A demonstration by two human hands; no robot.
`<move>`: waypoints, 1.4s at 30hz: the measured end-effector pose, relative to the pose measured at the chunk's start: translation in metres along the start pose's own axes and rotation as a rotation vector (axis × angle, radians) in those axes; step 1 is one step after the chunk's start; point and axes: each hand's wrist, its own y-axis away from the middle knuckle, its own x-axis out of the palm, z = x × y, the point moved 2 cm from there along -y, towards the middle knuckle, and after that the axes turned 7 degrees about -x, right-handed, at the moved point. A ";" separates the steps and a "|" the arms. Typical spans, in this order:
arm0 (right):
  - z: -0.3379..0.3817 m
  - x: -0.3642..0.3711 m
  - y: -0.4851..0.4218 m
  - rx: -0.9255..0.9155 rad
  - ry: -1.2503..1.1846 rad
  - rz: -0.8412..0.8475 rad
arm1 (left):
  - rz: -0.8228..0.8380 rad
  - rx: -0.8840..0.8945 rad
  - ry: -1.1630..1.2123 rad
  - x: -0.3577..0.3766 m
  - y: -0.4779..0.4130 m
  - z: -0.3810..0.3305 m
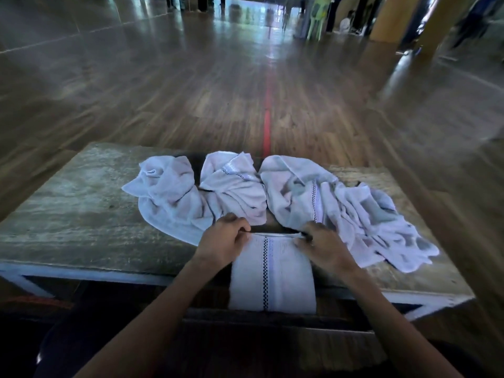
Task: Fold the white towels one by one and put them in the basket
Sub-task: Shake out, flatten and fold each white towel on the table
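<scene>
A white towel (272, 276) with a black checked stripe lies flat in front of me, hanging over the table's near edge. My left hand (223, 241) pinches its far left corner. My right hand (321, 242) pinches its far right corner. Behind my hands lie crumpled white towels: one on the left (166, 195), one in the middle (234, 186) and a larger heap on the right (354, 211). No basket shows in this view.
The worn table (81, 214) has a pale metal frame along its near edge. Beyond it stretches a glossy wooden floor with a red line (268, 105). Yellow pillars and a green chair stand far back right.
</scene>
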 end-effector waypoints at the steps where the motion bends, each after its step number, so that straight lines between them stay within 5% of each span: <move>1: 0.000 -0.002 -0.002 -0.025 0.038 -0.007 | -0.020 0.046 -0.002 -0.001 -0.001 -0.002; 7: 0.001 -0.008 0.000 -0.181 0.076 0.033 | 0.069 0.110 -0.045 -0.002 -0.006 0.005; 24: -0.011 -0.003 -0.014 -0.120 -0.205 -0.045 | -0.002 0.051 0.102 0.009 -0.014 0.010; 31: -0.012 0.005 -0.011 -0.205 0.047 -0.158 | -0.173 0.151 -0.163 0.001 -0.005 -0.009; 36: 0.002 -0.001 -0.002 -0.197 0.279 -0.192 | -0.060 0.190 -0.256 0.020 0.034 -0.015; 42: 0.021 0.027 0.025 -0.122 0.608 -0.030 | -0.019 0.158 -0.412 0.034 0.041 -0.007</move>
